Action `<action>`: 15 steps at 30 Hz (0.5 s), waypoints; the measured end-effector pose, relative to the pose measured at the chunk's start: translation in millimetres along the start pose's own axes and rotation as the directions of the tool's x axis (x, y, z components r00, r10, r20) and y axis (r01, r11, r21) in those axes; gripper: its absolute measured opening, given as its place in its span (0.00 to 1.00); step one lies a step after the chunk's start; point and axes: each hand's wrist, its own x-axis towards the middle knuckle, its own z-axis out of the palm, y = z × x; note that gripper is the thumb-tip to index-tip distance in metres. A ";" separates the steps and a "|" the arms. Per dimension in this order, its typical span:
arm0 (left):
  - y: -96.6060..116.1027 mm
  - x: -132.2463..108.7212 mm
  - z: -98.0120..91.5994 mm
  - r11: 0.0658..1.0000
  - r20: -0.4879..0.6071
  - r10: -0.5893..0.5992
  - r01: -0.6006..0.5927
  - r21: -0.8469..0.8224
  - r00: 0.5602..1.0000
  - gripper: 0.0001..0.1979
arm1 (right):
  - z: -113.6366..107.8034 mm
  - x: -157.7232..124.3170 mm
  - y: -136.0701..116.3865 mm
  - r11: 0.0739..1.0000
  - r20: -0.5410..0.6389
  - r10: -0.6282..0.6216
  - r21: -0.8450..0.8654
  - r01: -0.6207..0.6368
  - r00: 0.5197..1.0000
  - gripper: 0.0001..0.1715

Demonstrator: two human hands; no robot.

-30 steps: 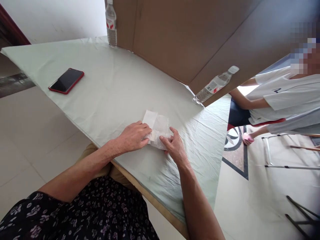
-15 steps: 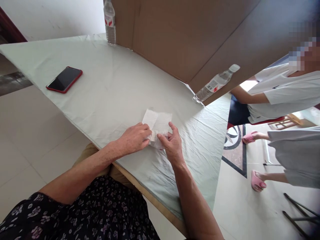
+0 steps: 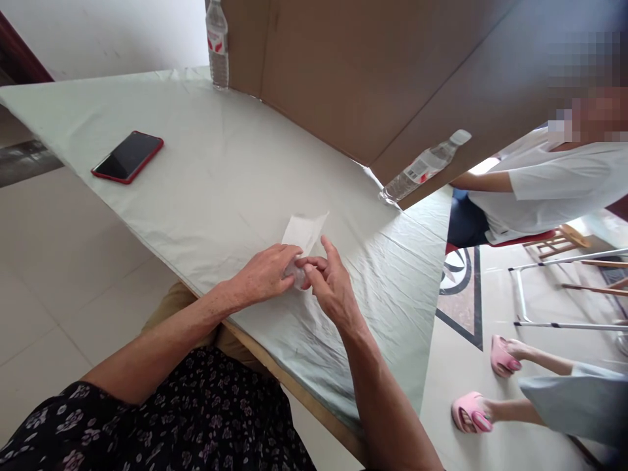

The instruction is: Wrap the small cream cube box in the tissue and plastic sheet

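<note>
A thin white sheet of tissue (image 3: 303,232) with fold creases stands partly up from the cloth in front of me. My left hand (image 3: 267,269) grips its near left part, fingers curled over it. From the other side, my right hand (image 3: 335,288) pinches the near edge between thumb and a finger, while another finger points up. Between the fingertips, a crumpled whitish, half-clear bit shows; I cannot make out whether it is part of the tissue or separate.
A pale green cloth covers the table (image 3: 210,150). A phone in a red case (image 3: 128,157) lies at left. Water bottles (image 3: 218,46) (image 3: 424,169) stand against a tall cardboard panel (image 3: 333,72). Beyond it sits a person in a white shirt (image 3: 559,183); another in pink slippers (image 3: 505,356) is at right.
The tissue's right half has been folded up and leftward, and my right hand has moved slightly left towards my left hand. The person in pink slippers has shifted along the floor.
</note>
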 end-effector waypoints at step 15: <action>9.1 5.5 18.8 0.992 -0.188 -0.118 0.126 0.029 0.975 0.03 | -38.9 -12.0 13.4 0.998 -0.085 -0.041 0.054 0.046 0.996 0.39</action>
